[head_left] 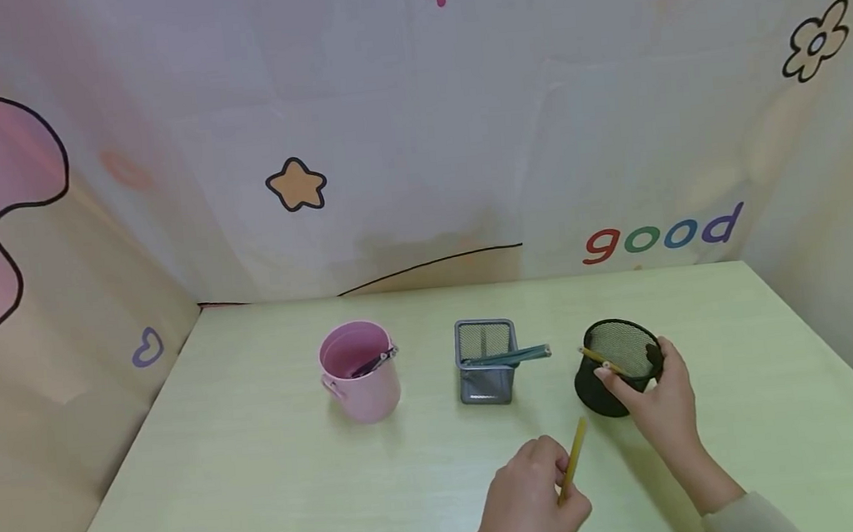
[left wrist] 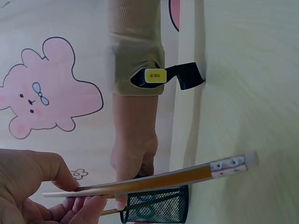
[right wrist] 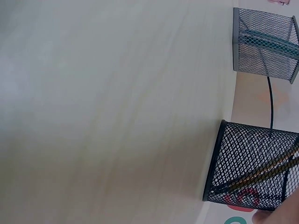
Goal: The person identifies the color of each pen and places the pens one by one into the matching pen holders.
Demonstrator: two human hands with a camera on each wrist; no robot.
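Observation:
A yellow pencil [head_left: 573, 459] with a white eraser end is pinched between the thumb and fingers of my left hand [head_left: 523, 496], in front of the pen cups. My right hand [head_left: 666, 402] grips the rim and side of a round black mesh pen cup [head_left: 605, 394], standing at the right. Yellow pencils lean inside that cup, also seen through its mesh in the right wrist view. In the left wrist view the held pencil [left wrist: 154, 183] crosses in front of the black cup [left wrist: 159, 205], its eraser end pointing right.
A grey square mesh cup [head_left: 487, 386] with teal pencils [head_left: 512, 356] leaning out stands in the middle. Left of it is a pink bucket [head_left: 365, 396] holding dark pencils [head_left: 374, 362]. A printed cloth [head_left: 416, 133] hangs behind the pale table [head_left: 263, 479].

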